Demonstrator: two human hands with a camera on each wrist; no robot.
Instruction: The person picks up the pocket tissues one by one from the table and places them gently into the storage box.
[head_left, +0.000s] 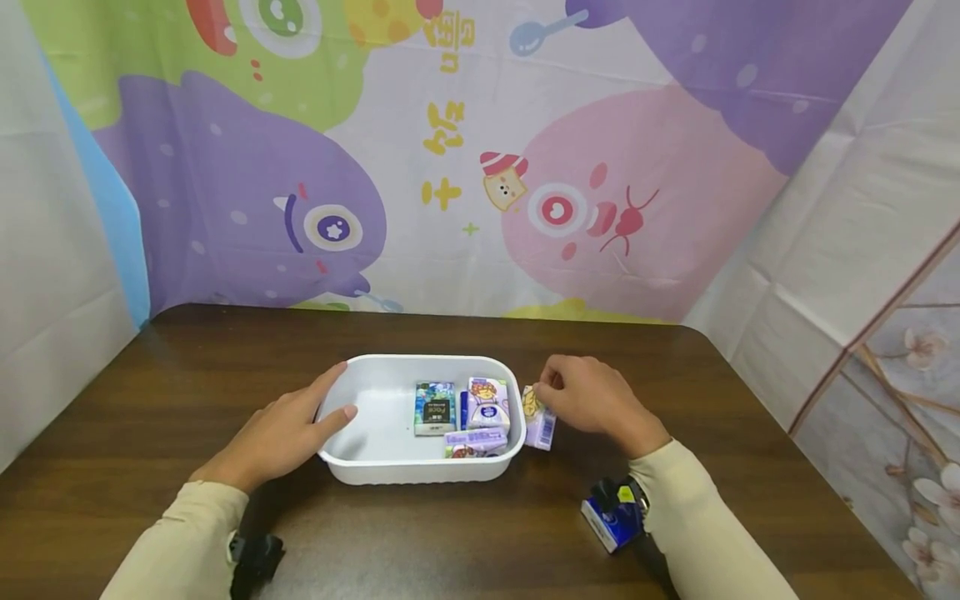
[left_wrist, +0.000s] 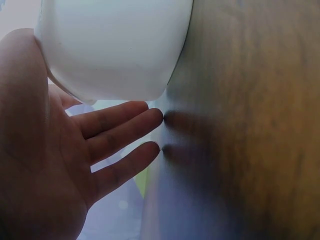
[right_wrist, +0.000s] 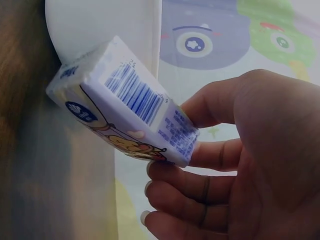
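Observation:
My right hand (head_left: 596,396) pinches one end of a purple tissue pack (head_left: 538,429) just outside the right end of a white plastic tub (head_left: 420,469). Its barcode side faces the right wrist camera, and the pack tilts beside the tub wall. At the tub's left end is my left hand (head_left: 288,429), thumb over the rim and the other fingers straight along the outside. Inside the tub, toward the right, lie a blue-green tissue pack (head_left: 435,407), an upright-facing purple pack (head_left: 489,400) and another purple pack (head_left: 476,444) on its side. A blue edge shows between them.
A dark blue tissue pack (head_left: 609,527) lies on the brown table (head_left: 420,542) below my right wrist, partly hidden by the wrist camera. Behind the table hangs a cartoon-print cloth (head_left: 450,275), with a flower-print cloth (head_left: 922,400) at the right.

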